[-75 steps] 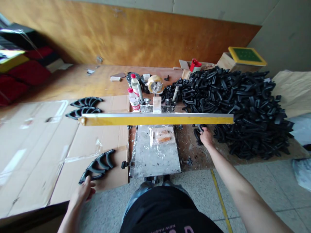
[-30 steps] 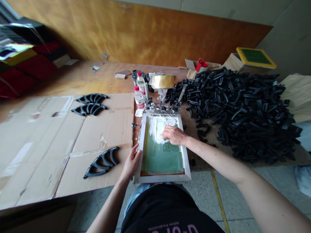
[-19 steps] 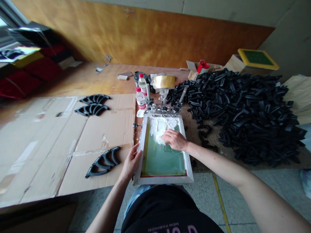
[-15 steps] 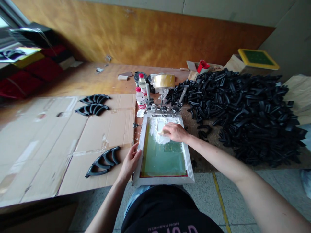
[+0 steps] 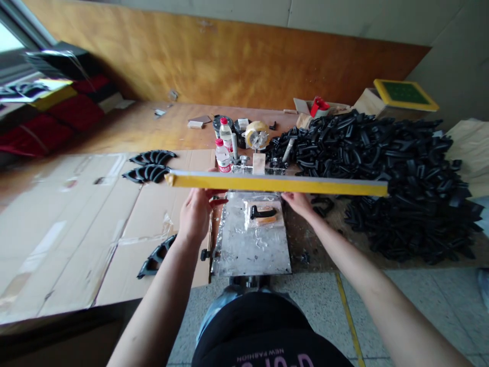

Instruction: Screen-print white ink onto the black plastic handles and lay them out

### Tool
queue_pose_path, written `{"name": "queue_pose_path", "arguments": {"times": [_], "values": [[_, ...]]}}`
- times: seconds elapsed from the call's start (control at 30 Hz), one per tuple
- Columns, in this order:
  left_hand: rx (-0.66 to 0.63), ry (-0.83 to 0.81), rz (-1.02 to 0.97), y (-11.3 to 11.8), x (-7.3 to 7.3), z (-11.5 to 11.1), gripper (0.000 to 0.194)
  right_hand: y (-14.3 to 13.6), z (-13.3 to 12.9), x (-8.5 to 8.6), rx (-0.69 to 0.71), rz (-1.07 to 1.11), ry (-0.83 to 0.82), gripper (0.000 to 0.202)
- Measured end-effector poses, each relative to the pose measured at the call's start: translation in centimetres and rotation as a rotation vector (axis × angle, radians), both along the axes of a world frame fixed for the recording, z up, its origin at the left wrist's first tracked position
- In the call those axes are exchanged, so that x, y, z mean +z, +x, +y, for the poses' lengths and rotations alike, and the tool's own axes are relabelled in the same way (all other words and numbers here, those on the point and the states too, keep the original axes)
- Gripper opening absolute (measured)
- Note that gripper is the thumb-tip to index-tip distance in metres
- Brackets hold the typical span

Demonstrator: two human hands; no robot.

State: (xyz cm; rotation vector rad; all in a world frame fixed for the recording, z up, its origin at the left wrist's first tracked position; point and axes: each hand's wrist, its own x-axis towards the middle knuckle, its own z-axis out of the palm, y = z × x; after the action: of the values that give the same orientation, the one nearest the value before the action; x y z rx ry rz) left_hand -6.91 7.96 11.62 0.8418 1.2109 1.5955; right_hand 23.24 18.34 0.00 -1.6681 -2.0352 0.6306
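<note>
A frame with a yellow edge (image 5: 278,184) is raised and seen edge-on, crossing above a metal plate (image 5: 252,250). On the plate, a curved black plastic handle (image 5: 263,212) lies on a small pale base. My left hand (image 5: 196,211) is at the plate's left side with fingers apart, partly behind the raised edge. At the plate's far right corner is my right hand (image 5: 300,203); the edge hides part of its fingers, so its grip is unclear. A tan block (image 5: 259,163) shows just beyond the edge, near the clamps.
To the right lies a large heap of black plastic handles (image 5: 374,168). Cardboard (image 5: 91,219) on the left bears rows of handles (image 5: 147,173). Two red-capped bottles (image 5: 222,153) and a tape roll (image 5: 256,135) stand behind the plate.
The screen frame, flat over the plate before, is now up, exposing the handle and plate. My right hand has left the white paste and moved right; my left hand has moved farther from my body.
</note>
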Motion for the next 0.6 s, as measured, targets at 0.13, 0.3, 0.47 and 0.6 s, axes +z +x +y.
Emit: {"name": "queue_pose_path", "arguments": {"times": [0.13,0.3,0.47,0.6], "values": [[0.028,-0.138,-0.106,1.8,-2.3,-1.2,0.055,-4.0,-4.5,-1.5,0.308,-0.138,0.066,0.033],[-0.29,-0.626,-0.218,4.8,-9.3,-7.5,0.058,-9.0,-10.4,0.3,0.447,-0.209,0.234,0.013],[-0.018,-0.69,-0.143,1.7,-13.4,-12.8,0.042,-7.3,-11.4,-1.5,0.661,-0.132,0.224,0.019],[0.357,-0.817,-0.013,-6.3,-16.5,-16.6,0.036,3.0,-5.7,-4.3,-0.1,-0.372,-0.01,0.028]]}}
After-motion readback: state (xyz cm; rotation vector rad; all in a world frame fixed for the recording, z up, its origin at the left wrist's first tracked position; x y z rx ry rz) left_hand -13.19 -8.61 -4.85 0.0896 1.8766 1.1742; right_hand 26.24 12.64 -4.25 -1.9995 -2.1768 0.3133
